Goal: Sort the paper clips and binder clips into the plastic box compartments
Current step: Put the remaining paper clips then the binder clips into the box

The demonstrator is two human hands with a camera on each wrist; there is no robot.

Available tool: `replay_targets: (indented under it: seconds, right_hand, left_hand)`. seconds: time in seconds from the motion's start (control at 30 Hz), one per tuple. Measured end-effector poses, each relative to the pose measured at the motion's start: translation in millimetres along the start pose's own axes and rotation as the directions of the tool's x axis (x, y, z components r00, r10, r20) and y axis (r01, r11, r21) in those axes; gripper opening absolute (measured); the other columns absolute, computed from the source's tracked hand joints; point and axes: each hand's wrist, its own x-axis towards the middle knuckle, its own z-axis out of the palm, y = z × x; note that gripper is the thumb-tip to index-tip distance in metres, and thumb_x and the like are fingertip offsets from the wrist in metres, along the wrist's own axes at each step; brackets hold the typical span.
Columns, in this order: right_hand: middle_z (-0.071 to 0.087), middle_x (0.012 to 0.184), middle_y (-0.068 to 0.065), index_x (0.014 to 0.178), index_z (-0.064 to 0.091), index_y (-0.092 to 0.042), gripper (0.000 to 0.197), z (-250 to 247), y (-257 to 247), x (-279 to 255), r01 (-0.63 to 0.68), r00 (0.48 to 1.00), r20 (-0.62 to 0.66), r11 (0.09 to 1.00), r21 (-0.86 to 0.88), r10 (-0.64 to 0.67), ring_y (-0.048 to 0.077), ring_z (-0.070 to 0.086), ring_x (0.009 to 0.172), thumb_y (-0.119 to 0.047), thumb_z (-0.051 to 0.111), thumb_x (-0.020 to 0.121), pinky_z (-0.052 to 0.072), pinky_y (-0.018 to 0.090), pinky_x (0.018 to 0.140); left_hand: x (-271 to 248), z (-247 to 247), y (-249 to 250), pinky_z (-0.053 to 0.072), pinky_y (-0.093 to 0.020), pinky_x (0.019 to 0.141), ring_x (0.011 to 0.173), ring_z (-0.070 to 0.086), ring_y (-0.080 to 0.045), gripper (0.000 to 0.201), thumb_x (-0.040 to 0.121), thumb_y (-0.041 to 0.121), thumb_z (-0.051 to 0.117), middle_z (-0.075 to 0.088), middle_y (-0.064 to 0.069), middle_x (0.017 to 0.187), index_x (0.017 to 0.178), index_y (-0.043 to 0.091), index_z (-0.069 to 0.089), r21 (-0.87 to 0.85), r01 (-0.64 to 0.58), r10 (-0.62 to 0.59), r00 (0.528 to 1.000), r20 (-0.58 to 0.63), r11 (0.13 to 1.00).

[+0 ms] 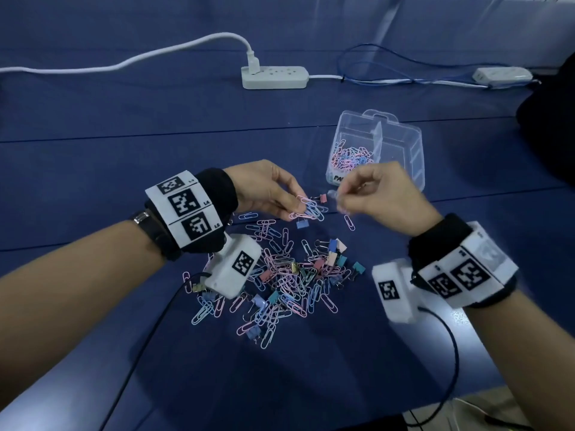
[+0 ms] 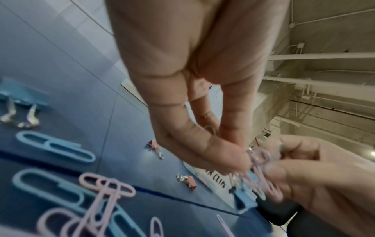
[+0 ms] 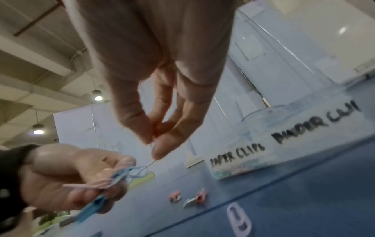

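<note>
Left fingers (image 1: 291,209) gripping tangled paper clips (image 1: 309,209), right fingers (image 1: 342,194) pinching one strand.

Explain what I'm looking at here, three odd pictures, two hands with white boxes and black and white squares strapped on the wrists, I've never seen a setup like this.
No machine here: a person sorts clips while three cameras record. The wide picture comes from a head camera; the other two from the white boxes on the wrists, looking along the fingers. On the blue table lies a heap of paper clips and binder clips, beyond it a clear plastic box with paper clips in its left compartment. The left hand holds a tangled bunch of paper clips with a blue binder clip hanging from it; the right hand pinches one clip of that bunch.
</note>
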Motion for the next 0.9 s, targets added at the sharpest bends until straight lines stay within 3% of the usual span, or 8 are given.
replay_targets:
  seconds: [0.1, 0.17, 0.3, 0.4, 0.5, 0.57, 0.77, 0.9]
  right_hand:
    - [0.061, 0.060, 0.000, 0.059, 0.059, -0.020, 0.027, -13.1, 6.5, 25.0, -0.009, 0.944, -0.331, 0.998, -0.065, -0.013, -0.003, 0.055, 0.044, 0.003, 0.065, 0.073, 0.046, 0.008, 0.050]
    - [0.065, 0.068, 0.002, 0.069, 0.065, -0.014, 0.015, -20.3, 10.5, 40.1, -0.032, 0.911, -0.411, 0.992, -0.120, -0.021, -0.007, 0.055, 0.047, 0.000, 0.065, 0.075, 0.047, 0.007, 0.057]
    - [0.069, 0.102, 0.015, 0.099, 0.068, -0.002, 0.020, -18.2, 17.4, 48.6, -0.115, 0.932, -0.364, 0.957, -0.268, 0.010, 0.012, 0.057, 0.083, -0.002, 0.059, 0.082, 0.045, 0.021, 0.084]
    - [0.069, 0.088, 0.008, 0.091, 0.069, -0.008, 0.017, -3.3, 8.5, 35.1, -0.026, 0.961, -0.272, 0.970, -0.244, -0.043, 0.011, 0.056, 0.073, -0.003, 0.059, 0.079, 0.044, 0.012, 0.070]
    - [0.066, 0.074, -0.001, 0.083, 0.058, -0.022, 0.021, 9.6, -3.2, 17.7, -0.049, 0.999, -0.015, 0.999, -0.024, 0.049, 0.012, 0.059, 0.067, -0.008, 0.070, 0.073, 0.048, 0.026, 0.072]
    - [0.065, 0.074, 0.000, 0.085, 0.048, -0.026, 0.034, 14.9, -6.6, 10.9, -0.080, 0.992, 0.111, 0.985, 0.154, 0.063, 0.009, 0.061, 0.065, -0.007, 0.073, 0.072, 0.051, 0.025, 0.071]
    - [0.063, 0.069, 0.005, 0.085, 0.037, -0.028, 0.049, 22.4, -6.2, 10.3, -0.014, 0.999, 0.053, 0.978, 0.208, 0.003, 0.019, 0.056, 0.062, 0.008, 0.067, 0.072, 0.048, 0.028, 0.065]
    - [0.064, 0.067, 0.002, 0.083, 0.037, -0.031, 0.050, 22.7, -2.9, 8.3, -0.036, 0.995, 0.100, 0.995, 0.090, 0.027, 0.008, 0.057, 0.054, 0.005, 0.070, 0.070, 0.047, 0.014, 0.055]
  left_hand:
    - [-0.5, -2.3, 0.6, 0.055, -0.013, 0.051, 0.047, 0.062, -0.006, 0.013, 0.080, -0.009, 0.061, 0.066, -0.003, 0.060, 0.072, 0.002, 0.061, -0.037, -0.016, 0.014, 0.999, -0.048, 0.999]
    - [-1.5, -2.4, 1.4, 0.054, -0.013, 0.049, 0.047, 0.063, -0.006, 0.013, 0.080, -0.009, 0.060, 0.066, -0.003, 0.061, 0.072, 0.002, 0.060, -0.071, -0.028, 0.023, 0.998, -0.065, 0.997]
    - [-2.1, -2.4, 3.3, 0.056, -0.014, 0.052, 0.048, 0.064, -0.005, 0.023, 0.080, -0.008, 0.060, 0.065, -0.008, 0.076, 0.062, 0.006, 0.062, -0.123, -0.064, 0.052, 0.994, -0.093, 0.990]
    - [-0.7, -4.1, 4.3, 0.056, -0.013, 0.053, 0.050, 0.064, -0.005, 0.024, 0.081, -0.007, 0.060, 0.064, -0.007, 0.076, 0.062, 0.008, 0.060, -0.172, -0.094, 0.074, 0.990, -0.122, 0.981]
    - [2.0, -4.5, 4.6, 0.055, -0.012, 0.053, 0.050, 0.064, -0.004, 0.021, 0.082, -0.007, 0.059, 0.065, -0.003, 0.068, 0.066, 0.007, 0.060, -0.217, -0.122, 0.092, 0.985, -0.146, 0.968]
    - [3.5, -3.7, 4.5, 0.055, -0.012, 0.053, 0.050, 0.063, -0.003, 0.020, 0.082, -0.006, 0.059, 0.066, 0.000, 0.063, 0.067, 0.008, 0.059, -0.231, -0.128, 0.099, 0.986, -0.134, 0.965]
    - [3.2, 0.2, 5.2, 0.055, -0.012, 0.055, 0.052, 0.064, -0.004, 0.022, 0.083, -0.006, 0.057, 0.065, -0.004, 0.074, 0.066, 0.009, 0.060, -0.266, -0.108, 0.092, 0.993, -0.071, 0.958]
    - [5.8, -4.6, 2.1, 0.055, -0.012, 0.052, 0.051, 0.064, -0.005, 0.032, 0.083, -0.007, 0.057, 0.067, -0.002, 0.066, 0.057, 0.011, 0.062, -0.281, -0.114, 0.086, 0.990, -0.111, 0.953]
